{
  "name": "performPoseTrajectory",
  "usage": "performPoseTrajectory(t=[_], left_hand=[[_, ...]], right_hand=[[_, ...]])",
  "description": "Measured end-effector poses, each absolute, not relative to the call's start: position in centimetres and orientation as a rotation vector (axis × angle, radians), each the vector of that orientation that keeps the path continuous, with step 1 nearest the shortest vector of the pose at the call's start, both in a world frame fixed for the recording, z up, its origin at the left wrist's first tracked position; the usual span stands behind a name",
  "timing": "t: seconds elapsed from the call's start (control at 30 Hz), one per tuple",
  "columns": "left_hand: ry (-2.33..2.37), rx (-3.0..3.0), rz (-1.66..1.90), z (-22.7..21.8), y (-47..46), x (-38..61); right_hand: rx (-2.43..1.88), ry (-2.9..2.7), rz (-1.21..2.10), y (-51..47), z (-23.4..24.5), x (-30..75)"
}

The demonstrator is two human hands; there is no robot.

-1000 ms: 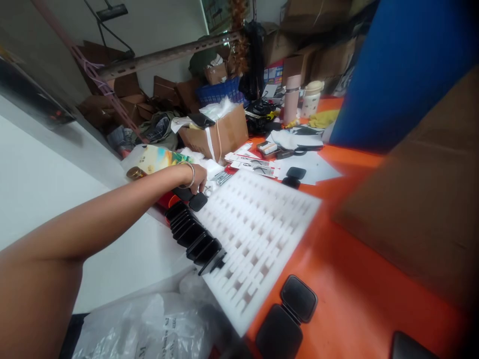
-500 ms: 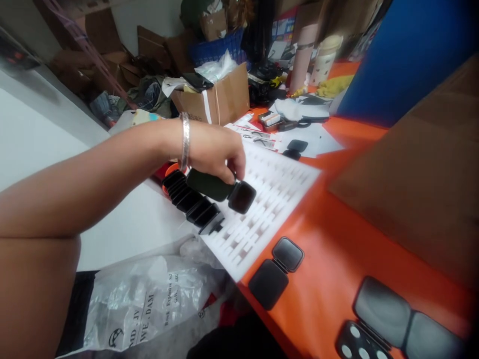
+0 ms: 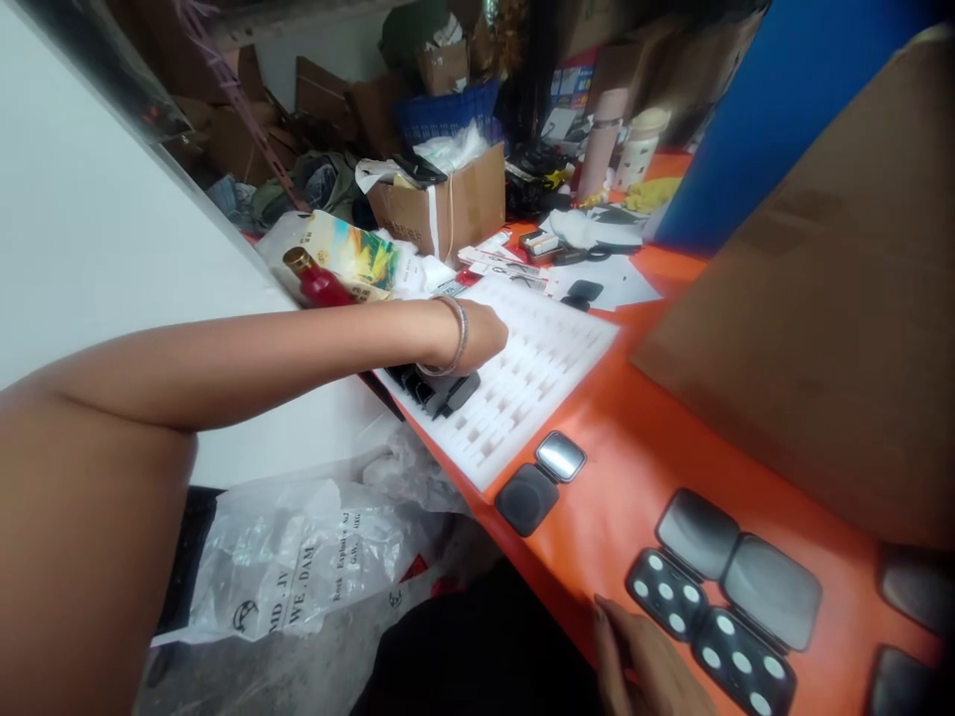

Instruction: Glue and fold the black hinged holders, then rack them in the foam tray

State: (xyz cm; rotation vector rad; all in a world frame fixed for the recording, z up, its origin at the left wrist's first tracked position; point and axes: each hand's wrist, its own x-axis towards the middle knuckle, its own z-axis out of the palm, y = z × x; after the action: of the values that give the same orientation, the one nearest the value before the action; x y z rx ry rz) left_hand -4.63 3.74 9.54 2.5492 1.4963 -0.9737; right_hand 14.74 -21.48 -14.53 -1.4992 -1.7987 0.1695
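Observation:
My left hand (image 3: 483,336), with a silver bracelet at the wrist, is over a white slotted foam board (image 3: 514,398). It is closed with its fingers curled down, and what they hold is hidden. Just below the wrist, a row of black compact cases (image 3: 459,395) stands in the board's slots. My right hand (image 3: 646,661) is low in the frame with fingers stretched out, beside a black compact with white dots (image 3: 742,661). Plain black open compacts (image 3: 772,587) lie behind it. Nearer the board lies an open compact mirror (image 3: 561,455) with a shiny face.
A large cardboard sheet (image 3: 806,328) leans over the orange table (image 3: 604,398) at right. Beyond the board are papers (image 3: 616,283), a cardboard box (image 3: 470,204) and two bottles (image 3: 601,144). A red bottle (image 3: 320,278) stands behind my left forearm; a clear plastic bag (image 3: 298,567) lies below.
My left hand, which held an open black compact in plain sight, has moved lower over the board, and that compact no longer shows. My right hand has come into view at the bottom.

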Motion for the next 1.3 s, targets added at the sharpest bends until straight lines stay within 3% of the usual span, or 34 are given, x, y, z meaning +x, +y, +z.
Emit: performPoseTrajectory(t=[0.1, 0.33, 0.5, 0.7, 1.1, 1.3], left_hand=[[1.549, 2.539, -0.982, 9.9, 2.7, -4.0], [1.712, 2.347, -0.514, 8.7, 0.8, -3.3], [1.724, 2.397, -0.665, 7.9, 0.7, -3.1], [1.767, 2.264, -0.459, 7.7, 1.0, -3.0], [1.812, 2.408, -0.689, 7.5, 1.0, -2.9], [1.679, 2.493, -1.097, 7.1, 0.6, -2.6]], right_hand=[[-1.480, -1.804, 0.180, -21.6, -14.5, 14.9], [-1.494, -1.809, 0.146, -21.8, -14.9, 15.1], [-1.440, -1.830, 0.116, -21.7, -15.3, 15.4], [-1.444, -1.823, 0.114, -21.7, -15.6, 15.5], [-1.389, -1.830, 0.070, -21.5, -15.2, 15.4], [-1.343, -1.814, 0.026, -21.4, -15.0, 15.2]])
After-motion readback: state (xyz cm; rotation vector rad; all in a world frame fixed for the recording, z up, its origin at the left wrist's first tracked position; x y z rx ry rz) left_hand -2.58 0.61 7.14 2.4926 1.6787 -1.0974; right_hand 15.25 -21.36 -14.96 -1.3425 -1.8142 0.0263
